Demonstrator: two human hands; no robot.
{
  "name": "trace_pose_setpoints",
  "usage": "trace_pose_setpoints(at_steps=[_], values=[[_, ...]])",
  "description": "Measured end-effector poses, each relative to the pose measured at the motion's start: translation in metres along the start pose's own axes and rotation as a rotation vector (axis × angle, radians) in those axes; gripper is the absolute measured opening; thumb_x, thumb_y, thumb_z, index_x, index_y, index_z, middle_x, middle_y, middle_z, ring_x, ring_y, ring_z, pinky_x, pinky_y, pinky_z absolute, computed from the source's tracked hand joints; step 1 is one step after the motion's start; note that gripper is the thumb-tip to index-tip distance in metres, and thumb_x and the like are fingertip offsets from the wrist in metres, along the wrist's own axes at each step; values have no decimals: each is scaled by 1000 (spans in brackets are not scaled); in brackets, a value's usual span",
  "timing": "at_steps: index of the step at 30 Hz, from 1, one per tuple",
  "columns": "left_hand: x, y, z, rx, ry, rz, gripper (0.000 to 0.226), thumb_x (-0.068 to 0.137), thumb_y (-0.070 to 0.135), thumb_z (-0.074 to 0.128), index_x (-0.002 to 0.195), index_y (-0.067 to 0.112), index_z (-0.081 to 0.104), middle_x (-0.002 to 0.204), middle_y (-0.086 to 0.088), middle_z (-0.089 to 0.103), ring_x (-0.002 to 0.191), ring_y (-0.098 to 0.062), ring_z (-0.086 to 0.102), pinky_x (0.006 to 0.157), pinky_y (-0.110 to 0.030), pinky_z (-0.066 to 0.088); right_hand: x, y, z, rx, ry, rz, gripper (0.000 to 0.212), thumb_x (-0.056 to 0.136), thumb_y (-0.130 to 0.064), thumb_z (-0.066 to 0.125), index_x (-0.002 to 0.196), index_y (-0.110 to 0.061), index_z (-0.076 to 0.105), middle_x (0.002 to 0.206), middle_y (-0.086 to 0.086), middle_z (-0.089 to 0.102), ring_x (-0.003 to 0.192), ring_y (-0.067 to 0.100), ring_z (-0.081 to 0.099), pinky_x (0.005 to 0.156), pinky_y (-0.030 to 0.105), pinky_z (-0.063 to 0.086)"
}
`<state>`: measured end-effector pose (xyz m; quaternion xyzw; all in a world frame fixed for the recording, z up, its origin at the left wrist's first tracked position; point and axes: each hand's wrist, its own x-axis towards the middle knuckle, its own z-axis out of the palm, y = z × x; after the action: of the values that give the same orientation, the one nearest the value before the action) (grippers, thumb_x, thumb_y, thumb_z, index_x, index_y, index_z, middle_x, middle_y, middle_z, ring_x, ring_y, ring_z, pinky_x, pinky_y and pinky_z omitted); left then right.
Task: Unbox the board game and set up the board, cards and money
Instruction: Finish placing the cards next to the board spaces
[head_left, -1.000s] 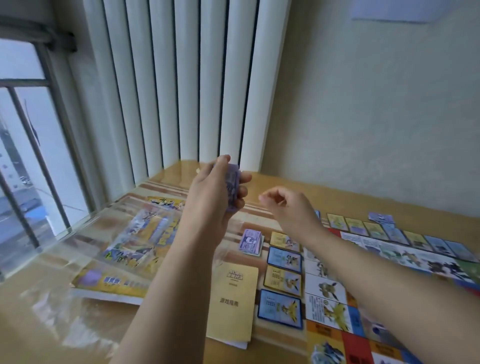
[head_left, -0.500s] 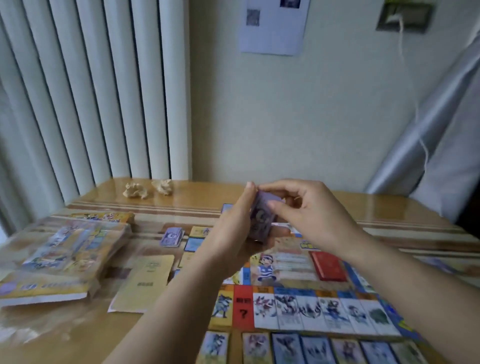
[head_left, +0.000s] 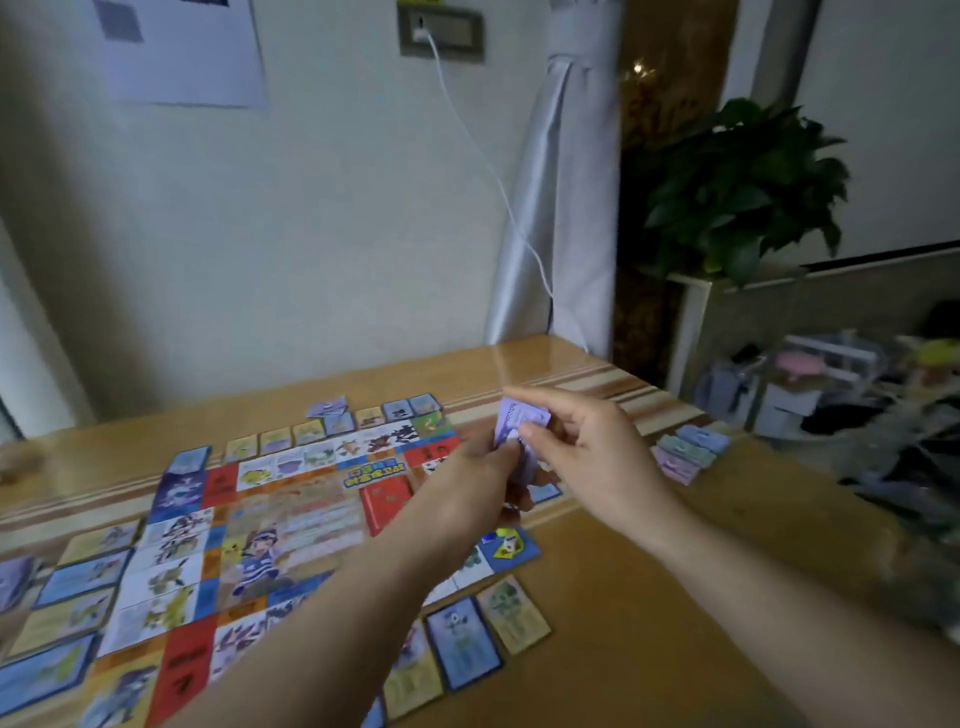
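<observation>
Board (head_left: 291, 499): flat on the worktop (head_left: 649, 597), cards (head_left: 511, 613) edging it.
Left hand (head_left: 467, 483): curled round an upright purple note stack (head_left: 511, 421).
Right hand (head_left: 592, 447): pinches the stack's top note.
Money piles (head_left: 688, 449): just beyond, rightward; the right hand is nearer, so they are likely the next drop.

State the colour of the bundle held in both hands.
Pale purple bundle; it shows best in the head view.
</observation>
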<state>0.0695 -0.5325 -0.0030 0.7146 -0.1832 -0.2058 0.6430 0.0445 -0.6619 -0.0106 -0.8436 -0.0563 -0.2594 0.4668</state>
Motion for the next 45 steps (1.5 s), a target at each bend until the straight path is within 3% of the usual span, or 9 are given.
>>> trace_pose_setpoints(at_steps=[2, 4, 6, 9, 12, 21, 24, 27, 45], values=[[14, -2, 27, 58, -67, 2, 22, 104, 18, 33, 105, 12, 54, 85, -1, 61, 58, -9, 54, 56, -22, 42, -4, 18, -23, 30, 41, 70, 37, 90, -5, 59, 116, -33, 63, 91, 16, 72, 79, 26, 68, 74, 42, 54], [29, -11, 50, 189, -131, 26, 26, 103, 23, 35, 117, 10, 51, 97, 0, 62, 67, -11, 60, 63, -25, 46, -8, 42, -47, 58, 91, 152, 35, 90, -1, 59, 115, -24, 63, 95, 7, 72, 73, 11, 67, 70, 28, 54], [44, -27, 68, 534, -170, 131, 32, 102, 28, 38, 130, 15, 44, 114, -1, 60, 85, -18, 62, 73, -33, 49, -11, 70, -73, 57, 192, 261, 33, 90, 1, 57, 119, -15, 62, 92, 1, 68, 55, -2, 57, 56, 15, 48], [64, -53, 84, 1208, -256, 322, 42, 101, 26, 41, 142, 23, 32, 137, -3, 45, 112, -25, 55, 91, -38, 46, -14, 111, -108, 65, 330, 454, 34, 92, 1, 53, 121, -17, 55, 93, 6, 64, 55, 7, 58, 54, 19, 51], [75, -68, 97, 1596, -365, 473, 35, 100, 20, 38, 136, 18, 38, 135, -9, 44, 114, -30, 51, 99, -43, 39, -9, 143, -129, 39, 413, 561, 28, 93, 3, 46, 111, -14, 57, 98, 13, 64, 58, 14, 58, 56, 22, 52], [88, -72, 97, 1666, -484, 501, 38, 101, 37, 33, 134, 20, 41, 130, -8, 45, 110, -28, 51, 93, -40, 40, 2, 171, -85, -124, 244, 594, 18, 85, 7, 52, 90, -3, 66, 87, 7, 62, 67, 5, 52, 51, 5, 38], [87, -74, 95, 1651, -477, 503, 42, 101, 39, 32, 139, 22, 36, 136, -7, 41, 117, -27, 47, 97, -40, 39, -5, 179, -74, -292, 192, 610, 23, 81, -9, 59, 74, -31, 58, 92, -3, 68, 78, 13, 60, 79, 26, 49], [88, -74, 94, 1611, -470, 511, 43, 101, 40, 33, 141, 25, 34, 139, -5, 38, 122, -26, 43, 100, -38, 36, -11, 173, -79, -675, 117, 597, 8, 81, -28, 61, 87, -34, 59, 98, -12, 67, 99, 14, 58, 103, 40, 26], [85, -74, 94, 1618, -478, 493, 42, 101, 38, 33, 141, 22, 35, 139, -8, 38, 122, -27, 44, 100, -40, 38, -1, 155, -87, -996, -47, 509, 17, 81, -44, 64, 93, -32, 65, 104, -7, 60, 109, 17, 50, 99, 41, 26]])
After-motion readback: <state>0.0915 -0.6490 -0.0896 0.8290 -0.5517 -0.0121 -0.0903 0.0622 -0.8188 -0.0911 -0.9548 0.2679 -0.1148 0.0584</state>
